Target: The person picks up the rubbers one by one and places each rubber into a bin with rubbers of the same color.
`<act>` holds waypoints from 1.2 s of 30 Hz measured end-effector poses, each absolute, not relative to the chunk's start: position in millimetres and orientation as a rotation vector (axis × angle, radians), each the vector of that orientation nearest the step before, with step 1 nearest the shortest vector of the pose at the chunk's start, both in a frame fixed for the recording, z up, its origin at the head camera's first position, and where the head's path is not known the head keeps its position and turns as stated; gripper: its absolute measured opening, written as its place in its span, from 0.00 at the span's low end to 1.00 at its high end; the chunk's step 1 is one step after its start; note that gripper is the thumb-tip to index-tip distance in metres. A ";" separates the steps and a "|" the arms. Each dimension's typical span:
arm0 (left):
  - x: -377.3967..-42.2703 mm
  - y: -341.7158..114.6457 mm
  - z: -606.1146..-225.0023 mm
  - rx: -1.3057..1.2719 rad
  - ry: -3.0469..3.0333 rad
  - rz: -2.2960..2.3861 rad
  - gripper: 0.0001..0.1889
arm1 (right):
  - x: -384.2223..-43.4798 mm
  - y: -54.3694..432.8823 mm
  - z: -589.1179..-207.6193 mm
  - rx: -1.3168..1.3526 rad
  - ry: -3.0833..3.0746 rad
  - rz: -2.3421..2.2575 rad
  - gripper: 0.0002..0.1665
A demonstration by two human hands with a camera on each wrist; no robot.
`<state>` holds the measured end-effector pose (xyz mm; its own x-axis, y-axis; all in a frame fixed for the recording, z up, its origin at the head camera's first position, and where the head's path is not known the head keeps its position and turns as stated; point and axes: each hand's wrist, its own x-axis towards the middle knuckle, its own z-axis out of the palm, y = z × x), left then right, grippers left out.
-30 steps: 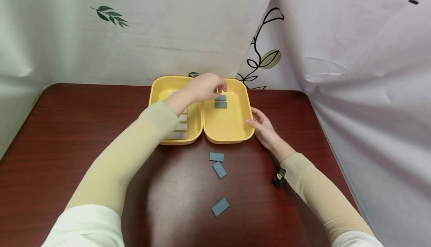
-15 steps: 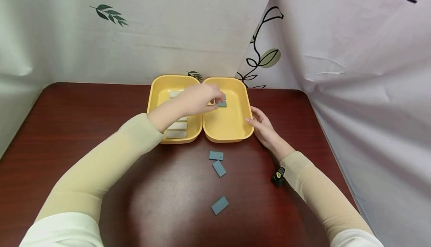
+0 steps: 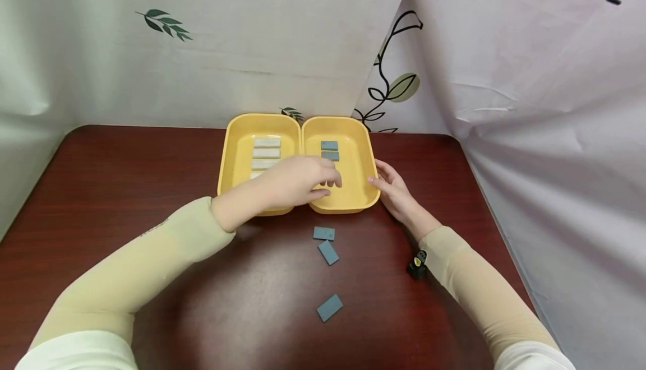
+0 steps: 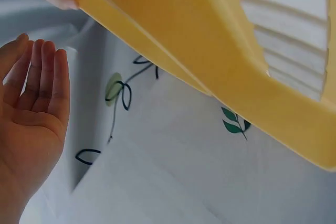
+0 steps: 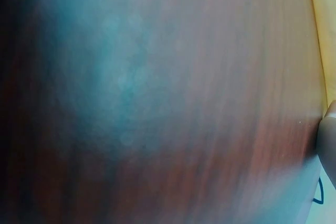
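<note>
My left hand [image 3: 303,179] hovers over the near part of two side-by-side yellow trays, its fingers loosely bent. In the left wrist view that hand [image 4: 34,124] has nothing in it. Two grey-blue tiles, a far one [image 3: 329,146] and a nearer one [image 3: 330,156], lie in a column in the right tray [image 3: 359,171]. My right hand [image 3: 398,195] grips that tray's right wall, thumb over the rim and fingers outside. White tiles [image 3: 266,143] form a column in the left tray [image 3: 234,151], partly hidden by my left hand.
Three grey-blue tiles lie on the dark red table [image 3: 151,174] before the trays: one crosswise [image 3: 324,233], one slanted close by [image 3: 328,252], one nearer me [image 3: 330,308]. A white curtain [image 3: 252,50] stands behind. A small black object [image 3: 417,265] sits at my right wrist.
My left hand has come back from the right tray's far part toward me, uncovering the two grey-blue tiles and the far white ones. My right hand keeps its grip on the tray.
</note>
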<state>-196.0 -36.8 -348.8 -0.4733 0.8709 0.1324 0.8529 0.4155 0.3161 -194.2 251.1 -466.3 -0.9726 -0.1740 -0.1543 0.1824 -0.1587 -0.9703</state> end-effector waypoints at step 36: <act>-109.9 -44.1 -420.3 1.618 2.280 0.711 0.08 | -194.9 251.1 -466.9 0.011 1.867 -2.234 0.38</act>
